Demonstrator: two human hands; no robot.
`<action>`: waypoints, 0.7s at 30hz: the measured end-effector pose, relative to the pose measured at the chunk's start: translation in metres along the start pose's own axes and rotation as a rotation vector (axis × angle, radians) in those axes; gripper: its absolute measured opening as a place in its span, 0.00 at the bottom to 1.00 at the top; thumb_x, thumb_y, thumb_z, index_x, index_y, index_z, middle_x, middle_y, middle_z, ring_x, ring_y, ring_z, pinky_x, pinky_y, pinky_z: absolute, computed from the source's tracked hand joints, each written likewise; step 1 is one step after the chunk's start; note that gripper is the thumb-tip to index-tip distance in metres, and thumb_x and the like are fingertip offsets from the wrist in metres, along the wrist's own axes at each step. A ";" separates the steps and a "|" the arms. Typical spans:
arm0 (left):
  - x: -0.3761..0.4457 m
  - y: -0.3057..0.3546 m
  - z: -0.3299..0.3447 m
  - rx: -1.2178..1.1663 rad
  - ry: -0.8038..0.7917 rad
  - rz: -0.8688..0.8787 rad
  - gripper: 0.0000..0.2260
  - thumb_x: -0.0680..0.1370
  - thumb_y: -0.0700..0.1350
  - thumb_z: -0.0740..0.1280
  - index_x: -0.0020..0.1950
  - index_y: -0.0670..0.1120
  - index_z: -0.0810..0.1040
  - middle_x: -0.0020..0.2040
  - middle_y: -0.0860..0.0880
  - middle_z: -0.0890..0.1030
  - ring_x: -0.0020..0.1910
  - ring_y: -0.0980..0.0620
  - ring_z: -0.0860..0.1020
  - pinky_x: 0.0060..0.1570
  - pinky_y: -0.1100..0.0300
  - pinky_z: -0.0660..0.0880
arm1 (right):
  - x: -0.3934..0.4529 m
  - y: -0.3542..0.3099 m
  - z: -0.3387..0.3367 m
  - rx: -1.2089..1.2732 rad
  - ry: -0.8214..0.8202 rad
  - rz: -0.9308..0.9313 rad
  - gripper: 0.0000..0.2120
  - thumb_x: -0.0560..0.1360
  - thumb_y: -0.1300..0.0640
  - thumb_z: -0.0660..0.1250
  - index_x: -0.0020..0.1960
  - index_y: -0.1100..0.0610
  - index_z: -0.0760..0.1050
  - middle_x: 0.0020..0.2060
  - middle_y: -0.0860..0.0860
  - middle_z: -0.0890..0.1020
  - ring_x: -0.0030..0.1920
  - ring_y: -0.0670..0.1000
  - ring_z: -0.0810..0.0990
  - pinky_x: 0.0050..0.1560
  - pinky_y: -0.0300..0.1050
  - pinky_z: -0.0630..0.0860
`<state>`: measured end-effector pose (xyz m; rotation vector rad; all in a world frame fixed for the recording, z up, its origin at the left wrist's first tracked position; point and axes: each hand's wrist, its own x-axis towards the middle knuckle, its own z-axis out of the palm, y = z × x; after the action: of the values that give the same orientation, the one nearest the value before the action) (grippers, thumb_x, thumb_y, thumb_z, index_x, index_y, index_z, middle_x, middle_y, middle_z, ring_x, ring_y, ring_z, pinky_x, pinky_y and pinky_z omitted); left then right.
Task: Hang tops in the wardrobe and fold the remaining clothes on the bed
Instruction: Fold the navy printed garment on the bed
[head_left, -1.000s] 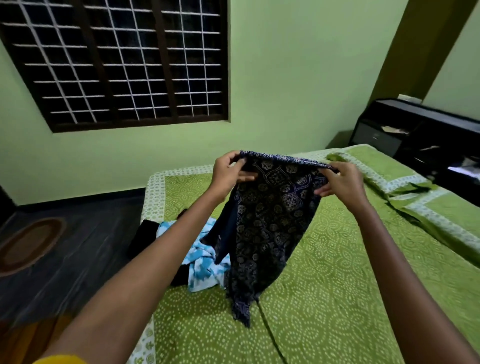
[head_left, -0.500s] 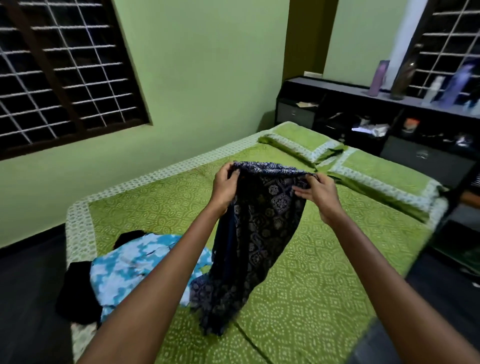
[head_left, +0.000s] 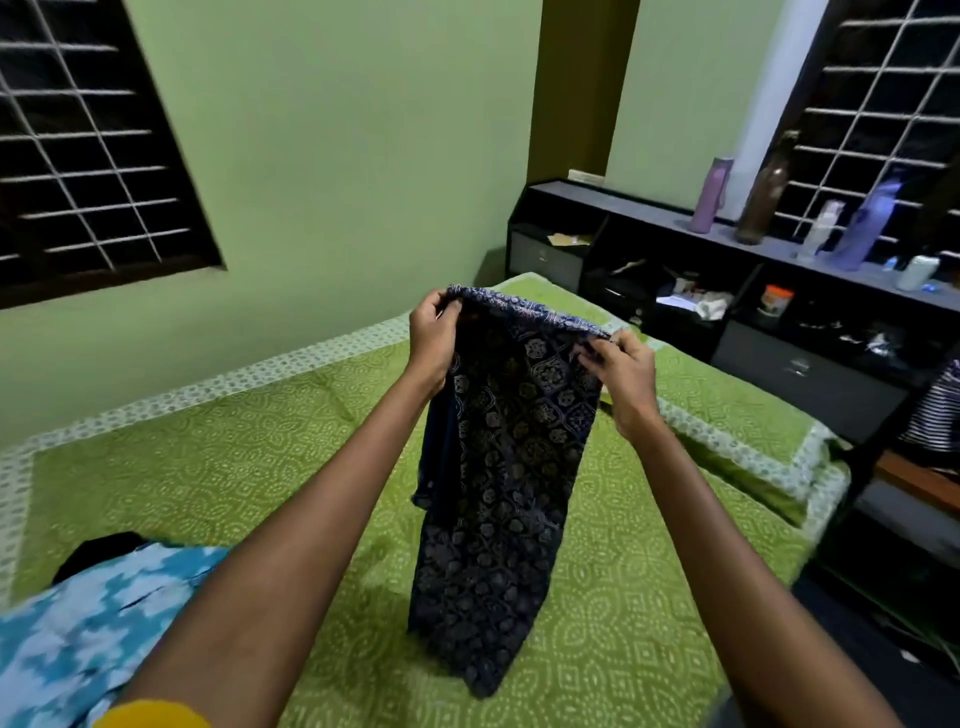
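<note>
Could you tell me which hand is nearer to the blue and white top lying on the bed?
The left hand is nearer. The blue and white top lies on the bed, below and left of it. The right hand is further right, beyond the dark patterned garment both hold.

Both arms extended forward, hands raised at about the same height.
Left hand (head_left: 434, 332): fingers curled over the top edge of the dark printed garment (head_left: 498, 467), gripping it. Right hand (head_left: 626, 376): back toward camera, fingertips pinching the same edge at its other end. Forearms bare; yellow sleeve (head_left: 156, 716) on left arm.
</note>
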<state>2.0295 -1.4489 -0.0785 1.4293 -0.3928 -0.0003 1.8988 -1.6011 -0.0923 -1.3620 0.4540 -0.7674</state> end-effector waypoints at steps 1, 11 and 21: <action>0.015 -0.001 0.015 0.003 -0.013 0.005 0.07 0.80 0.34 0.59 0.51 0.44 0.74 0.42 0.53 0.77 0.41 0.59 0.74 0.44 0.69 0.72 | 0.020 -0.003 -0.006 -0.015 0.010 -0.018 0.17 0.78 0.68 0.59 0.34 0.56 0.60 0.34 0.51 0.68 0.40 0.45 0.75 0.57 0.49 0.76; 0.146 -0.003 0.129 -0.116 -0.112 -0.177 0.12 0.79 0.34 0.59 0.40 0.46 0.74 0.39 0.48 0.77 0.39 0.53 0.75 0.43 0.62 0.74 | 0.174 -0.015 -0.031 -0.300 0.090 -0.131 0.20 0.75 0.61 0.64 0.32 0.52 0.56 0.28 0.48 0.60 0.32 0.47 0.59 0.37 0.46 0.58; 0.123 -0.025 0.133 -0.243 -0.184 -0.278 0.12 0.78 0.32 0.56 0.41 0.45 0.73 0.40 0.49 0.76 0.41 0.49 0.77 0.42 0.62 0.75 | 0.165 0.006 -0.055 -0.342 0.170 -0.208 0.21 0.72 0.67 0.65 0.31 0.52 0.57 0.27 0.47 0.60 0.28 0.41 0.58 0.30 0.37 0.56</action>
<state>2.1151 -1.6087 -0.0580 1.2357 -0.3291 -0.3947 1.9743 -1.7574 -0.0854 -1.6876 0.6040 -1.0152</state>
